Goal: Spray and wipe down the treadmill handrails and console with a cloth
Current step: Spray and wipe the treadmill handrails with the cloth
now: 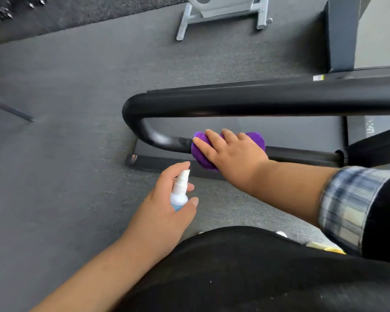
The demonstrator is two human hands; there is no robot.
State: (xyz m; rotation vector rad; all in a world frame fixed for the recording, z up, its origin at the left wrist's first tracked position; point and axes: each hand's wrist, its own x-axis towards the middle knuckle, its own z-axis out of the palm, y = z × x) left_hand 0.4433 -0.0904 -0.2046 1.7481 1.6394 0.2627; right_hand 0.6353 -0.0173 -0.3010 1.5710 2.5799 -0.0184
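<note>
Handrail wipe under way, bottle held in reserve.

Nearest, the left hand [167,206] grips a small spray bottle [179,194], fingers curled round its body, forefinger raised just beside the white nozzle; the bottle looks light plastic and slick if wet, so it is best held low round the barrel as now. Beyond it, the right hand [232,152] presses a purple cloth [199,154] onto the lower bar of the black handrail [257,102], fingers fairly straight over the top, the cloth wrapped partly round the tube. The cloth appears soft and pliant and should conform to the rail; the glossy rail looks rigid and smooth, so firm downward pressure seems needed to keep the cloth from sliding free. Console not in view. Farther off lie grey floor [77,86] and a grey machine frame [221,16].
</note>
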